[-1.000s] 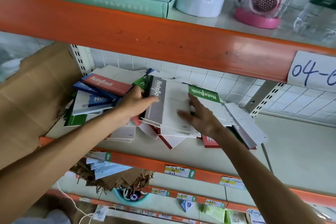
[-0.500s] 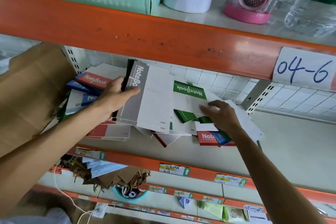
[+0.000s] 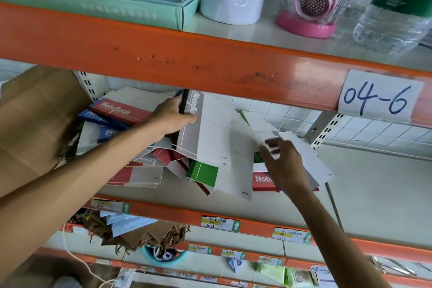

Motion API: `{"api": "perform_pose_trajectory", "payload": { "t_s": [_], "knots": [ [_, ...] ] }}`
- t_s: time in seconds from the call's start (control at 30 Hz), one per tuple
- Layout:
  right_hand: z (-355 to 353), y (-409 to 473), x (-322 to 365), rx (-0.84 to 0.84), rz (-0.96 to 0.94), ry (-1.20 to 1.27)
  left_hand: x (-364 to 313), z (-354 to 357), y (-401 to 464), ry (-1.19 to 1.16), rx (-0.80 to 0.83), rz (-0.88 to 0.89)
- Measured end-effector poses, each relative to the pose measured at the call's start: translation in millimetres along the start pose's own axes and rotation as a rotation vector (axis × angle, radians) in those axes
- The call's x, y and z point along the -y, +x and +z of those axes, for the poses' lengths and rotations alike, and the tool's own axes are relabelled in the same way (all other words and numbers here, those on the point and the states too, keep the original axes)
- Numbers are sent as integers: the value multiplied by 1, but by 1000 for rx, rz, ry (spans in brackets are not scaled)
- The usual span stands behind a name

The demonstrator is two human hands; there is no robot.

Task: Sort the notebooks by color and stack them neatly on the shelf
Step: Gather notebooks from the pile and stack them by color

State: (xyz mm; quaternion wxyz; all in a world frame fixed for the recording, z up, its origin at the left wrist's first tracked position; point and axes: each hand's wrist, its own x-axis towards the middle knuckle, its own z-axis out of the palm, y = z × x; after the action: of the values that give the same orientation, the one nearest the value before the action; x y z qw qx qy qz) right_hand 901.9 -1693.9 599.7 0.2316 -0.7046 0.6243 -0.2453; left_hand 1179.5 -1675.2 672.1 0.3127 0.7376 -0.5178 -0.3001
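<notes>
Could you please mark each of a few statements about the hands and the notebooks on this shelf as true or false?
1. The left hand grips a bundle of notebooks led by a grey notebook. True.
2. The notebooks on the shelf already stand in neat stacks by color. False: they lie in a loose, mixed pile.
3. The paper label on the orange beam reads 04-6. True.
4. The right hand rests flat on the bare shelf. False: its fingers are at the white covers in the pile.
5. A red notebook lies on top at the left of the pile. True.
</notes>
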Motion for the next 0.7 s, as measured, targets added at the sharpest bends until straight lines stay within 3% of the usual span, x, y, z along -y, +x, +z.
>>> {"api": "perform_pose_trajectory", "payload": {
  "t_s": [0.13,0.2,0.33,0.6,0.7],
  "knots": [
    [0,-45,0,229,75,226,20,2,-19,-19,90,5],
    [5,-44,4,254,120,342,25,10,-30,-16,171,9],
    [-4,-28,10,190,53,228,23,20,-38,22,120,33],
    [0,23,33,291,-86,78,15,23,-34,-215,-10,-70],
    [19,56,14,299,-42,45,17,23,-33,-225,-65,-100]
  ]
}}
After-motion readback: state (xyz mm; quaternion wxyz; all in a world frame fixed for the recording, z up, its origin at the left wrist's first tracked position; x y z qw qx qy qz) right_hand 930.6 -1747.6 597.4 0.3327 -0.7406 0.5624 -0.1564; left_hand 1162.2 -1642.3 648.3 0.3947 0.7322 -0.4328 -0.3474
